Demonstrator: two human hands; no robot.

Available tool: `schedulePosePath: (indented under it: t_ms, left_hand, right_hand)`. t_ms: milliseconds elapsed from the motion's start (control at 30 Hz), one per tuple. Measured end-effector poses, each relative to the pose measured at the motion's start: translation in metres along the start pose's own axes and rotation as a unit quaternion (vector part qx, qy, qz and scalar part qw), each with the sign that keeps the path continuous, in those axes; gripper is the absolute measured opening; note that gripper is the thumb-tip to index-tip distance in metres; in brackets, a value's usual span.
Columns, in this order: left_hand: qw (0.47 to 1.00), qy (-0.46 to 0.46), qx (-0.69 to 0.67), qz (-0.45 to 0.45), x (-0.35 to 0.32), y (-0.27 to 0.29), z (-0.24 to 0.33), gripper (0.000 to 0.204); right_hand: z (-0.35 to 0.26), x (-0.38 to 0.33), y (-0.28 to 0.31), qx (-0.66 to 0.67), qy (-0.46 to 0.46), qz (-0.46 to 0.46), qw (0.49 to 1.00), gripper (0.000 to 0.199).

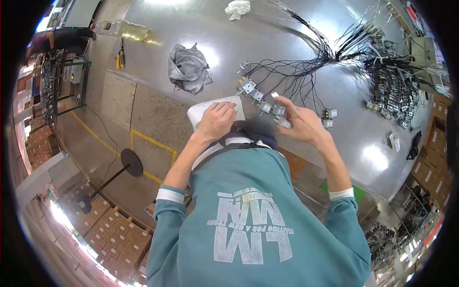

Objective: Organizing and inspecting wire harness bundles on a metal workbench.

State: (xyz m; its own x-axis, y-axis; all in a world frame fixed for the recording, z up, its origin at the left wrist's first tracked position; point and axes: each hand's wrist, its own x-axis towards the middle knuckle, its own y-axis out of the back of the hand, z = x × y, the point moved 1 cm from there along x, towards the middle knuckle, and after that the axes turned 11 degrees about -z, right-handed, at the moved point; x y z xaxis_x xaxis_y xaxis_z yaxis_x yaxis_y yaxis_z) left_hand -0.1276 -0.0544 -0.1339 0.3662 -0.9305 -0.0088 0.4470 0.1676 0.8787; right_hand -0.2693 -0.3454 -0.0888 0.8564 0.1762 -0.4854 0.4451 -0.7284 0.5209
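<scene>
My left hand [217, 120] is closed, its fingers curled over a white sheet [203, 109] at the near edge of the metal table. The sheet bends over on its left side; its underside is hidden. To the right, my right hand [304, 125] has its thumb and forefinger spread apart. Something white covers the tips of both. Between and beside these fingers lie small silvery metal parts [265, 107] on thin black wires [287, 71]. Whether the hand touches one of them I cannot tell. Two more such parts [330, 115] lie right of this hand.
A crumpled grey cloth [189, 68] lies beyond my left hand, near a bottle of yellowish liquid [125, 30] and yellow-handled pliers [120, 56]. A large heap of wired metal parts [394, 98] fills the table's right side. Stacked cartons [117, 234] stand behind on the left.
</scene>
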Motion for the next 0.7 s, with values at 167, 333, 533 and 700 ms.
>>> schedulePosePath:
  t_ms: [167, 333, 533, 700]
  left_hand:
    - [0.999, -0.029, -0.006, -0.019, 0.004, -0.009, 0.003, 0.009]
    - [0.991, -0.123, -0.003, -0.052, 0.024, -0.035, 0.012, 0.013]
    - [0.969, -0.157, 0.105, -0.157, 0.039, -0.072, 0.033, 0.020]
    - [0.968, -0.115, 0.146, -0.171, 0.043, -0.073, 0.035, 0.022]
  right_hand:
    - [0.052, -0.052, -0.001, -0.212, 0.019, -0.126, 0.969, 0.098]
    - [0.052, -0.061, -0.018, -0.250, -0.131, -0.077, 0.956, 0.095]
    - [0.004, 0.007, -0.025, -0.050, 0.013, 0.192, 0.980, 0.042]
    - [0.046, 0.073, -0.067, 0.176, 0.011, 0.134, 0.975, 0.019]
